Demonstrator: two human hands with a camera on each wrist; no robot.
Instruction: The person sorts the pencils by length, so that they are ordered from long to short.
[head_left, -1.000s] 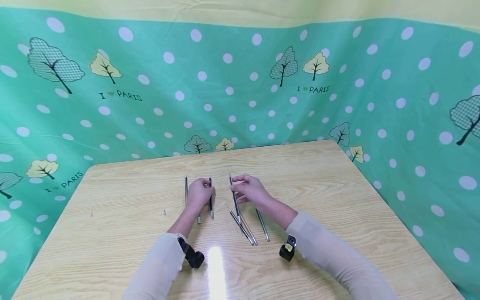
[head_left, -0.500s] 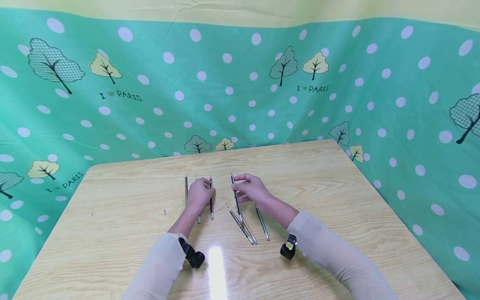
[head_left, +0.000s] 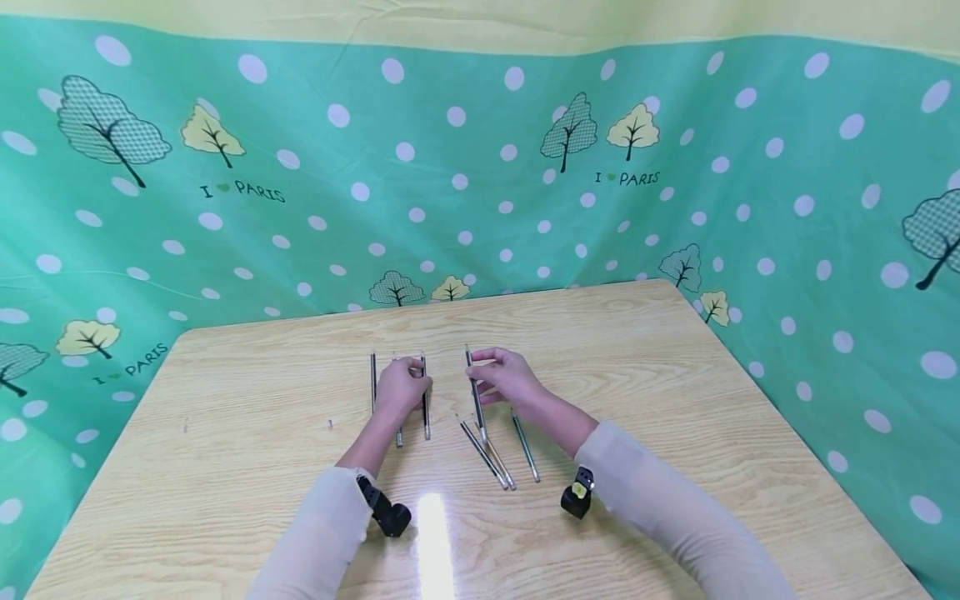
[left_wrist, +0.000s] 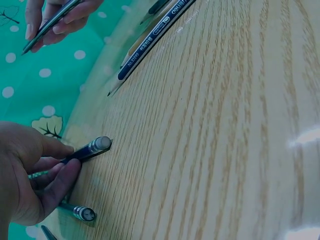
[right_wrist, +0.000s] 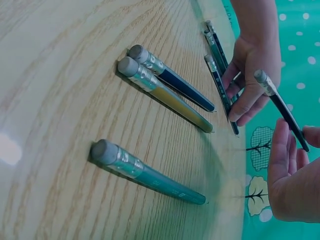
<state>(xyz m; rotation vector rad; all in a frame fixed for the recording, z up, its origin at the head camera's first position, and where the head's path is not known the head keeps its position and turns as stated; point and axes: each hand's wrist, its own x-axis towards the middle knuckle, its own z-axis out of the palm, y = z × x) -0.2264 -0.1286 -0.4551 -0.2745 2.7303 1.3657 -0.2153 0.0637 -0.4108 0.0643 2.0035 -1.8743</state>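
Tan wood-grained table (head_left: pixel 225 467): left hand (head_left: pixel 400 387) pinches a slim navy pencil (left_wrist: pixel 87 151) at its surface; right hand (head_left: pixel 504 379) pinches a dark pencil (right_wrist: pixel 285 110) above it. Nearby lie a teal pencil (right_wrist: pixel 162 184), yellow pencil (right_wrist: pixel 175 106) and dark-blue pencil (right_wrist: pixel 186 88), with shiny metal ferrules (right_wrist: pixel 129 165) and round grey erasers (right_wrist: pixel 104 152).
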